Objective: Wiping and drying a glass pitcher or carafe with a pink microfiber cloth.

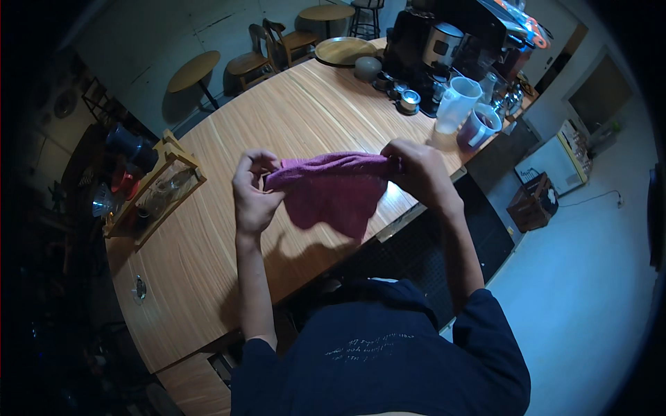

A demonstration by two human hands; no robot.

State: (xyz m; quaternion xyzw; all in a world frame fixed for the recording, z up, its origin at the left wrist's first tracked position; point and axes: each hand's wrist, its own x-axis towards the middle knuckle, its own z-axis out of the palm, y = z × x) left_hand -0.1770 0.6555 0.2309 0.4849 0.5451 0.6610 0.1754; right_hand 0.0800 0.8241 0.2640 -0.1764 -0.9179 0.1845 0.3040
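A dark pink cloth [333, 197] hangs stretched between my two hands above the wooden counter [277, 125]. Its upper edge is folded over in creases, and the lower part droops in a wavy hem. My left hand [255, 191] pinches the cloth's left end, thumb and fingers curled round it. At the opposite end my right hand [420, 170] is closed on the upper corner, its fingertips partly hidden. A shadow of the cloth and arms falls on the counter below.
A wooden rack [166, 184] with glassware stands at the left. At the back right are a clear plastic pitcher [458, 104], a mug [479, 128], a grey grinder-like machine [444, 43] and a round tray [343, 50]. Near the left edge lies a small shiny object [140, 286].
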